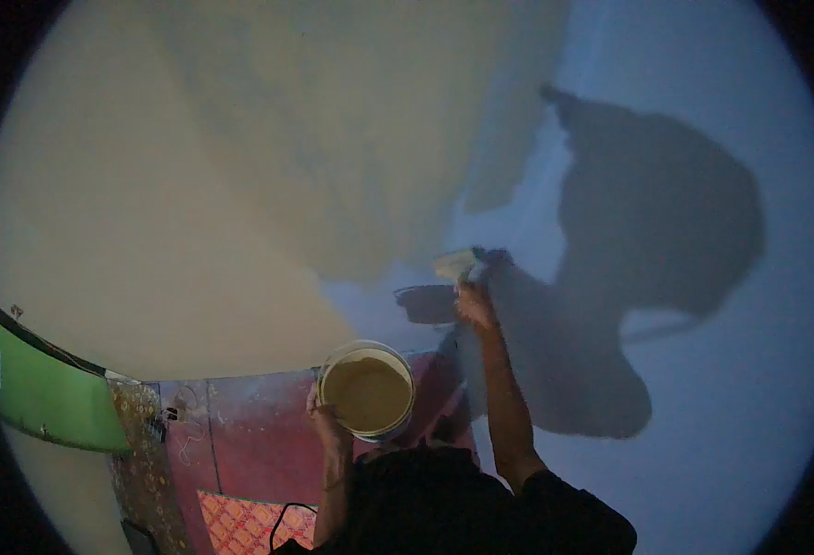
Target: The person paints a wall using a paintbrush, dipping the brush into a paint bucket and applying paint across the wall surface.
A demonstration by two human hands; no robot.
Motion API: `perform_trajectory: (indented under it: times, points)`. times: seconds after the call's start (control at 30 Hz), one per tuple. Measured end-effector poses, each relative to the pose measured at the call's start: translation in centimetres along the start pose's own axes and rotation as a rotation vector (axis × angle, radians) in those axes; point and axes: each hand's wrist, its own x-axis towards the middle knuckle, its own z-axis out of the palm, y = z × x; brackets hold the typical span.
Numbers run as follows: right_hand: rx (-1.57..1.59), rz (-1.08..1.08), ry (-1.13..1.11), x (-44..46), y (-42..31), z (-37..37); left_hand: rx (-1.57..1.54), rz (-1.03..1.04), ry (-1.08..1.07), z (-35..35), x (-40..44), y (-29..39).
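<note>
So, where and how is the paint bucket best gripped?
The paint bucket is probably best gripped by its left rim, from the side where the left hand holds it: its open mouth faces up, so the round edge gives purchase clear of the paint.

A room, possibly in a home, stands partly painted: a cream-and-pale-blue wall spans the upper frame; a round white bucket of tan paint shows lower center, a dull red floor lower left.
</note>
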Motion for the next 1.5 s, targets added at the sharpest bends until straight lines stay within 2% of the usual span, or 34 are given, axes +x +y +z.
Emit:
perform_trajectory:
  times: [0.07,0.1,0.17,0.2,0.3,0.4,0.43,0.47,0.53,0.57,0.6,0.63,0.7,0.77,0.83,0.9,0.93,1.0,1.07,1.1,1.17,1.2,1.27,1.33,1.37,1.4,1.43,1.47,1.5]
  points:
    - [0.027,-0.035,0.028,-1.9,-9.8,-1.2,0.013,-0.006,0.138,0.1,0.3,-0.2]
    - [0.026,0.081,0.079,-4.0,-16.4,-1.4,0.015,-0.012,0.144,-1.0,0.8,-0.8]
    - [0.046,0.039,0.097,-6.2,-23.9,-2.4,0.051,-0.024,-0.007,-3.9,1.6,-2.6]
    - [0.05,-0.019,0.115,-7.5,-27.3,-2.9,0.045,-0.027,-0.002,-3.1,0.7,-1.7]
    - [0.126,-0.228,0.138,-5.3,-31.9,-3.8,0.03,-0.073,0.048,-0.7,1.3,0.0]
    - [0.187,-0.416,0.183,-6.3,-39.5,-4.6,-0.199,-0.151,0.236,-1.3,1.5,-0.9]
    - [0.167,-0.437,0.164,-5.8,-41.2,-5.2,-0.124,-0.115,0.22,0.2,1.0,0.2]
    - [0.029,-0.593,0.198,-4.4,-42.5,-6.1,-0.055,-0.073,0.199,1.1,1.1,0.6]
    - [-0.113,-0.734,0.236,-3.9,-45.3,-6.7,-0.064,-0.058,0.116,-0.9,0.9,-0.4]
    - [0.017,-0.691,0.237,-4.7,-47.8,-6.5,-0.072,-0.037,0.03,-1.5,1.4,-0.8]
    - [0.15,-0.647,0.238,-5.7,-49.9,-6.4,-0.07,-0.034,0.021,-1.0,1.2,-0.1]
    - [0.153,-0.646,0.247,-6.2,-51.2,-6.6,-0.048,-0.061,0.058,-0.4,0.8,0.3]
    - [0.304,-0.842,0.196,-6.6,-52.8,-6.9,-0.027,-0.083,0.091,-0.5,1.3,0.1]
    - [0.3,-0.847,0.144,-5.8,-53.1,-7.4,-0.025,-0.095,0.099,-2.1,1.6,-1.3]
    - [0.299,-0.848,0.092,-4.7,-52.4,-7.2,-0.062,-0.112,0.105,-1.4,1.8,-1.1]
    - [0.154,-0.67,0.24,-3.4,-50.3,-6.2,-0.099,-0.129,0.107,-1.3,1.2,-0.4]
    - [0.211,-0.624,0.26,-1.8,-48.0,-5.4,-0.061,-0.088,0.043,-1.4,1.3,-0.4]
    - [0.263,-0.578,0.251,2.3,-41.9,-4.8,-0.022,-0.046,-0.02,-1.4,1.1,-0.4]
    - [0.257,-0.578,0.223,5.0,-35.8,-4.5,0.008,-0.056,0.057,-1.2,0.8,-0.6]
    - [0.352,-0.546,0.174,4.0,-32.5,-3.9,0.007,-0.054,0.056,-1.4,0.5,-0.4]
    - [0.371,-0.179,0.133,1.6,-26.4,-2.9,0.013,-0.068,-0.011,-1.8,0.6,-0.7]
    - [0.336,-0.164,0.07,0.1,-23.5,-2.6,0.011,-0.066,-0.012,-1.3,0.2,-0.2]
    - [0.432,-0.017,0.095,-0.9,-16.6,-0.3,0.073,-0.015,-0.079,-0.4,-0.2,0.9]
    - [0.148,-0.181,0.094,-0.2,-6.5,0.5,0.074,-0.029,-0.112,-0.3,-0.3,0.9]
    - [0.233,0.137,0.017,-2.3,-5.2,1.1,0.076,-0.049,-0.135,-0.4,-0.2,0.8]
    - [0.12,0.169,0.077,-3.6,-2.9,1.9,0.073,-0.043,-0.143,0.1,-0.4,1.0]
    - [0.108,0.253,0.089,-4.2,-0.4,2.5,0.053,-0.098,-0.035,0.8,-0.8,1.4]
    - [0.098,0.336,0.101,-4.8,2.0,3.0,0.034,-0.155,0.076,1.1,-1.1,1.6]
    - [0.186,0.471,0.066,-5.3,3.8,3.4,0.032,-0.149,0.072,0.6,-0.9,1.1]
